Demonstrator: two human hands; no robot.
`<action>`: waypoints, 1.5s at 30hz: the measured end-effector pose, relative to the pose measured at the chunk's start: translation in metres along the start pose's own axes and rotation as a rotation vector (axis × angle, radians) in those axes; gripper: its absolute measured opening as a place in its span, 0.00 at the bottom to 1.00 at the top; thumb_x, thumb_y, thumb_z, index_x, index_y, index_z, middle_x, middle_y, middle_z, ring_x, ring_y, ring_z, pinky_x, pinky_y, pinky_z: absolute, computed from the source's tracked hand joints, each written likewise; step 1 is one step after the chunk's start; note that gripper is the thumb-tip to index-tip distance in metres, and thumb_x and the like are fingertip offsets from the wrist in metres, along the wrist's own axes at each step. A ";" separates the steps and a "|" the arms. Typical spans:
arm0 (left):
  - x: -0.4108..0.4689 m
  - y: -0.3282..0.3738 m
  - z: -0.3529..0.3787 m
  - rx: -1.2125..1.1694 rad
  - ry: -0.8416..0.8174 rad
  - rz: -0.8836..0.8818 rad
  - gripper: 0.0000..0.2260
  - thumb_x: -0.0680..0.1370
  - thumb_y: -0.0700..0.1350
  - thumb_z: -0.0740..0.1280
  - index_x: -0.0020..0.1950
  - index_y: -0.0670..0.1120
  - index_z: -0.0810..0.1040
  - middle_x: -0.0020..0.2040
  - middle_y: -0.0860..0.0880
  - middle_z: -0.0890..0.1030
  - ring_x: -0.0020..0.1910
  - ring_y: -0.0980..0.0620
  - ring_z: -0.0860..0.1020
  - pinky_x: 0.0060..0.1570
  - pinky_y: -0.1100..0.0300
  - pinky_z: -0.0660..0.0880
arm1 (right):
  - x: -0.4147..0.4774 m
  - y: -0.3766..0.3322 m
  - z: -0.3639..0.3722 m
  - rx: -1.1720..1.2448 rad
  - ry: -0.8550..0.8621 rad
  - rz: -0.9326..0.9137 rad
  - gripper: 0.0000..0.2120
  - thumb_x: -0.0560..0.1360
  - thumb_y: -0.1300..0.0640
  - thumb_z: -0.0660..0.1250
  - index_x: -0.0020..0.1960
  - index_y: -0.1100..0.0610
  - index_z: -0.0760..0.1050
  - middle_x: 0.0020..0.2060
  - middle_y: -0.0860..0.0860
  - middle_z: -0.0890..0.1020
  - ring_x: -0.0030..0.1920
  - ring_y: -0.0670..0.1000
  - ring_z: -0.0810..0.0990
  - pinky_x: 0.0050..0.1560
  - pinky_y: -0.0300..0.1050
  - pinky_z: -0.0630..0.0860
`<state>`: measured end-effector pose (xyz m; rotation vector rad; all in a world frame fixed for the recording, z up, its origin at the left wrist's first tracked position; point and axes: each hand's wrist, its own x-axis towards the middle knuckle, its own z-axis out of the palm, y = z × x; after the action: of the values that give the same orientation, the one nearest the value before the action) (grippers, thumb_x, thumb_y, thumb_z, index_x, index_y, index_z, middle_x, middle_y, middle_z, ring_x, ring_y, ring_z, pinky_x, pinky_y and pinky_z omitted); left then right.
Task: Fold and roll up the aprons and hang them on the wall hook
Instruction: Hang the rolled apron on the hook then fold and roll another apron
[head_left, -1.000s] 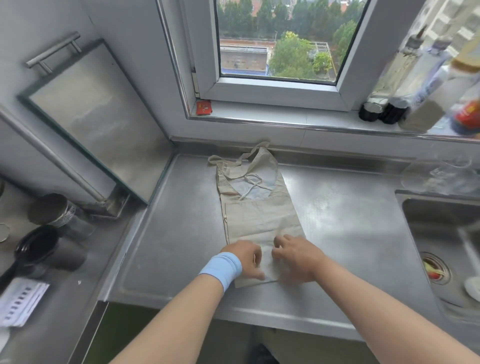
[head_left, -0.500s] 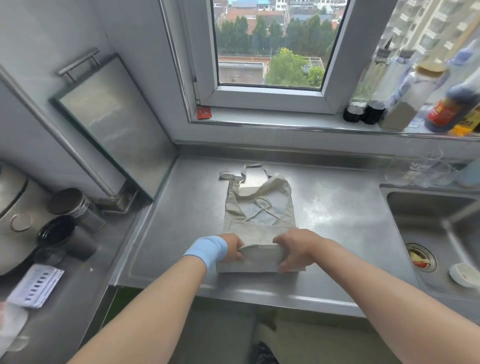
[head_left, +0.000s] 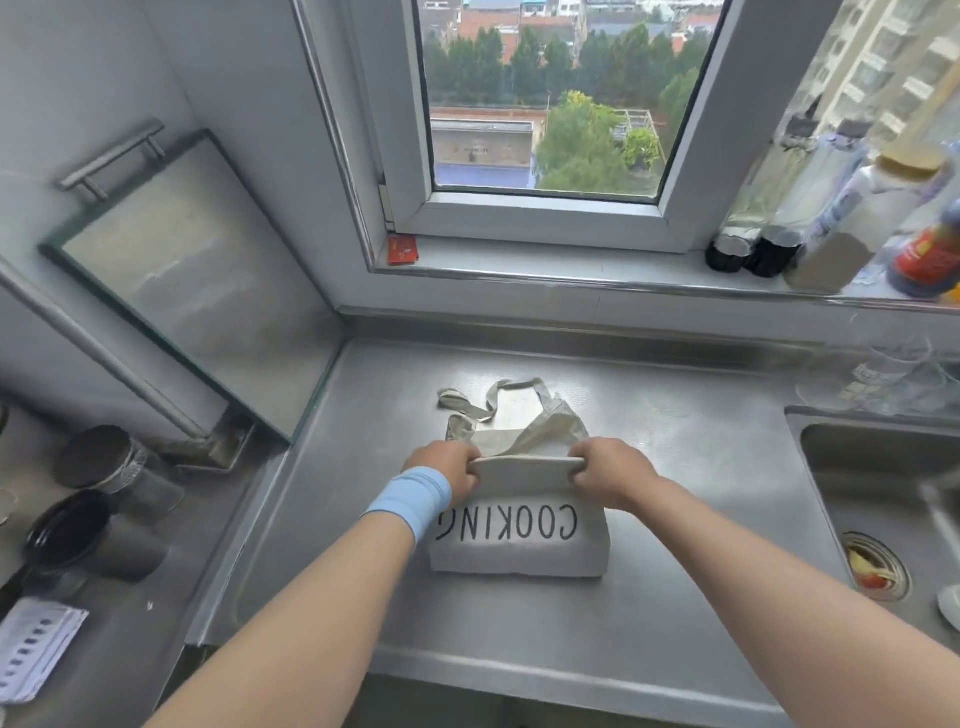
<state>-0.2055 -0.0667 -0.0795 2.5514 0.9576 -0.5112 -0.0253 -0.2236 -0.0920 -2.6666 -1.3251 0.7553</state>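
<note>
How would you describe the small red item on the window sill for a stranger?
Find the window above the steel counter. At the left end of its sill lies a small red packet. Unlike the bottles at the right end, it is flat.

Daylight came through a white-framed window (head_left: 540, 208) above a stainless steel counter (head_left: 675, 467). Bottles (head_left: 831, 228) stood at the window's right, a sink (head_left: 883, 467) lower right, and a handled glass panel (head_left: 197, 291) lower left.
</note>
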 end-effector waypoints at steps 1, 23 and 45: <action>0.010 -0.001 0.002 0.040 -0.001 0.011 0.10 0.76 0.49 0.63 0.56 0.55 0.78 0.57 0.50 0.79 0.56 0.46 0.76 0.52 0.56 0.73 | 0.009 -0.001 0.004 -0.078 -0.019 -0.007 0.10 0.71 0.56 0.61 0.48 0.49 0.78 0.47 0.50 0.82 0.48 0.55 0.79 0.40 0.45 0.71; 0.146 -0.047 -0.008 -0.232 0.293 -0.099 0.09 0.76 0.40 0.64 0.52 0.51 0.78 0.57 0.53 0.74 0.46 0.48 0.77 0.44 0.60 0.71 | 0.152 0.005 0.015 0.119 0.208 -0.112 0.19 0.73 0.66 0.60 0.62 0.53 0.70 0.57 0.52 0.69 0.46 0.61 0.77 0.40 0.48 0.70; 0.139 -0.038 -0.005 -0.576 0.197 -0.496 0.04 0.72 0.45 0.67 0.37 0.50 0.76 0.45 0.49 0.82 0.46 0.46 0.80 0.44 0.63 0.73 | 0.121 0.002 0.026 0.224 0.354 0.157 0.09 0.75 0.59 0.62 0.56 0.54 0.72 0.52 0.53 0.73 0.51 0.56 0.75 0.47 0.49 0.73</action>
<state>-0.1325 0.0384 -0.1457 1.8662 1.5588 -0.0766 0.0260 -0.1364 -0.1636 -2.5863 -0.8988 0.3886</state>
